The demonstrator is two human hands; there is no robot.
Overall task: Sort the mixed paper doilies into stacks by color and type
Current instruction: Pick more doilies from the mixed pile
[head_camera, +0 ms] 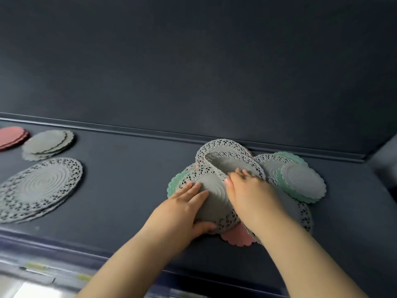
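grey lace paper fills the mixed pile (240,190), which lies at about 4 o'clock on a dark table (129,190), close to the back ledge. the left hand (189,203) lies flat and spread on a large lace doily (212,196), fingers on its face and thumb hooked under the near rim at 6 o'clock, pinning it rather than clasping it. the right hand (247,188), just to the right, reaches toward 12 o'clock; its fingers curl over a second lace doily (225,155) whose far edge stands up in a curl. whether they pinch it or only press cannot be told.

the curled sheet lies directly beyond the right hand, so that hand is better placed to lift it, peeling toward 6 o'clock while the left holds the rest down.

sorted stacks sit at 9 to 10 o'clock, well apart: lace stack (40,188), grey scalloped stack (48,144), pink stack (11,136). the lace stack looks like the likely destination, nearer the left hand.

green doilies (281,181) and a pink doily (238,236) remain in the pile.
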